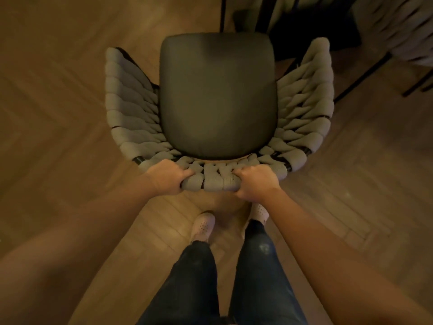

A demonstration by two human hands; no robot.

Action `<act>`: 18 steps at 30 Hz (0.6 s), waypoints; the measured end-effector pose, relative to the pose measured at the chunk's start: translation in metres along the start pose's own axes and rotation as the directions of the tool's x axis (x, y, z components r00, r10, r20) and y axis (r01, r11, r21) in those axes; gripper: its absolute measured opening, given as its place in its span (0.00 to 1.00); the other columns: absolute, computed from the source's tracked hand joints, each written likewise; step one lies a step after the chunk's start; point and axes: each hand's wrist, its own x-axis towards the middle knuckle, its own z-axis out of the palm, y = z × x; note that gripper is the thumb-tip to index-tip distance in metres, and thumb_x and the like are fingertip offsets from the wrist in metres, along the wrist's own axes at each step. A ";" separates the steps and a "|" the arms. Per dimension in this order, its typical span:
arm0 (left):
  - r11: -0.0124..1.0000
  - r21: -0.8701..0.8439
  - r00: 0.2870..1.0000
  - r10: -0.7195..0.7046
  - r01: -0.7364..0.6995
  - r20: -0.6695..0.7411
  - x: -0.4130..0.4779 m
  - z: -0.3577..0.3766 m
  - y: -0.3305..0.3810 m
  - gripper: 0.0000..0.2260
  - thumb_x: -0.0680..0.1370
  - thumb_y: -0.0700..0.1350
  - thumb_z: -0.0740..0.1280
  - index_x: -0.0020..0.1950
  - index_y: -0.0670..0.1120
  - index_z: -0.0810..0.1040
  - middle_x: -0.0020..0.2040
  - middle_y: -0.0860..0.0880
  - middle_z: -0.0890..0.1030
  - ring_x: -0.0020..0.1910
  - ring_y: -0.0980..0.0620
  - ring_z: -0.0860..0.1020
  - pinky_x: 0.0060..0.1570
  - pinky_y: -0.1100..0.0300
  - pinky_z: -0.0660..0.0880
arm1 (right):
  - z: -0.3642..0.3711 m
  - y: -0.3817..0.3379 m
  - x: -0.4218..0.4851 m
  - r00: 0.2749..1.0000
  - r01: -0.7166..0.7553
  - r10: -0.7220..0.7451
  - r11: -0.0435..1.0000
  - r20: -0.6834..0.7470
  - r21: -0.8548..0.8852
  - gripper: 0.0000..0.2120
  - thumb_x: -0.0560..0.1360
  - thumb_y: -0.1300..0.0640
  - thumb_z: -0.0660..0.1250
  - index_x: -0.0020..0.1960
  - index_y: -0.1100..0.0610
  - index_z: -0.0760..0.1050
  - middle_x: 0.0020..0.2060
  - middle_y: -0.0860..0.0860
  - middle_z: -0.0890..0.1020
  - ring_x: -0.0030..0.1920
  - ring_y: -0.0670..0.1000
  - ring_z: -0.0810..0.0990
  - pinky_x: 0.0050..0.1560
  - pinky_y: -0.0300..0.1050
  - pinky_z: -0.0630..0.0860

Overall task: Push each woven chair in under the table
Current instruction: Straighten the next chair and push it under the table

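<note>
Looking straight down. The woven chair (304, 109) stands on the herringbone wood floor (58, 102) directly in front of me, with its back nearest me and its open front facing the far side. Its dark padded seat (218, 95) is ringed left, right and near by thick grey woven bands. Both hands are on the top of the backrest (210, 180). My left hand (166, 177) grips the rim left of centre, fingers curled over the weave and thumb tucked beneath. My right hand (255, 181) grips it right of centre, fingers wrapped over the rim, and a short stretch of weave shows between the two hands. Both forearms reach forward from the near corners. My legs, in dark jeans (257, 266), are just behind the chair back. The left shoe (202, 226) shows in full, and the right shoe (259, 212) is partly hidden under my right wrist. At the far right there is a second woven chair (403, 31), blurred, with a thin black leg (365, 73) slanting near the first chair's right arm. Another dark upright bar (222, 14) sits beyond the seat's far edge, and I cannot tell whether it belongs to the desk.
</note>
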 end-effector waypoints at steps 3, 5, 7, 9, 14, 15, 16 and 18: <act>1.000 0.031 0.998 0.002 0.000 -0.059 0.015 -0.010 -0.010 0.19 0.78 0.52 0.61 0.69 0.51 0.71 0.54 0.47 0.82 0.51 0.45 0.81 0.45 0.54 0.73 | -0.010 0.010 0.008 0.998 -0.061 0.062 0.997 -0.017 0.056 0.20 0.74 0.42 0.63 0.63 0.47 0.75 0.53 0.48 0.82 0.51 0.52 0.79 0.49 0.46 0.72; 0.997 0.071 0.998 0.002 0.003 -0.068 0.029 -0.023 -0.014 0.19 0.79 0.54 0.59 0.70 0.53 0.69 0.55 0.48 0.81 0.52 0.47 0.80 0.47 0.55 0.72 | -0.022 0.020 0.015 0.996 -0.084 0.085 0.995 -0.024 0.051 0.16 0.74 0.43 0.63 0.59 0.46 0.76 0.51 0.48 0.82 0.49 0.51 0.78 0.49 0.46 0.70; 0.996 0.086 0.996 0.004 0.003 -0.085 0.049 -0.040 -0.013 0.19 0.79 0.54 0.59 0.70 0.53 0.69 0.56 0.48 0.81 0.53 0.47 0.80 0.47 0.55 0.72 | -0.037 0.038 0.021 0.994 -0.105 0.106 0.993 -0.001 0.053 0.16 0.74 0.42 0.63 0.59 0.45 0.76 0.52 0.47 0.81 0.52 0.52 0.78 0.52 0.47 0.71; 0.998 0.065 0.994 0.000 0.007 -0.107 0.067 -0.056 -0.009 0.19 0.79 0.54 0.60 0.70 0.53 0.70 0.56 0.48 0.81 0.53 0.47 0.80 0.48 0.55 0.72 | -0.047 0.061 0.024 0.990 -0.142 0.141 0.985 0.020 0.098 0.18 0.71 0.40 0.66 0.58 0.45 0.77 0.51 0.48 0.81 0.51 0.53 0.79 0.49 0.47 0.71; 1.000 0.013 0.986 -0.013 0.015 -0.166 0.120 -0.091 -0.002 0.19 0.77 0.55 0.63 0.67 0.54 0.72 0.53 0.49 0.82 0.52 0.47 0.80 0.47 0.54 0.73 | -0.065 0.128 0.039 0.997 -0.053 0.054 0.998 -0.047 0.022 0.17 0.72 0.41 0.66 0.59 0.44 0.76 0.44 0.46 0.81 0.43 0.49 0.78 0.41 0.41 0.67; 1.000 -0.003 0.985 -0.018 0.018 -0.170 0.129 -0.098 0.000 0.18 0.77 0.55 0.64 0.66 0.54 0.72 0.53 0.49 0.82 0.51 0.47 0.81 0.47 0.54 0.74 | -0.069 0.140 0.043 0.998 -0.048 0.049 0.999 -0.048 0.016 0.17 0.72 0.41 0.65 0.59 0.43 0.76 0.42 0.46 0.81 0.41 0.48 0.78 0.40 0.41 0.67; 1.000 -0.012 0.985 -0.024 0.023 -0.171 0.141 -0.105 0.002 0.19 0.76 0.55 0.64 0.66 0.54 0.72 0.52 0.49 0.82 0.51 0.47 0.81 0.47 0.53 0.74 | -0.074 0.155 0.046 0.997 -0.049 0.050 0.999 -0.051 0.011 0.17 0.72 0.40 0.65 0.59 0.43 0.76 0.42 0.46 0.81 0.41 0.48 0.78 0.40 0.41 0.68; 0.999 -0.011 0.982 -0.035 0.034 -0.184 0.156 -0.115 0.005 0.18 0.76 0.55 0.64 0.66 0.54 0.73 0.52 0.49 0.82 0.51 0.47 0.81 0.47 0.53 0.74 | -0.078 0.174 0.051 0.998 -0.045 0.045 0.999 -0.046 0.005 0.19 0.72 0.40 0.65 0.60 0.43 0.76 0.43 0.45 0.82 0.42 0.48 0.79 0.40 0.42 0.70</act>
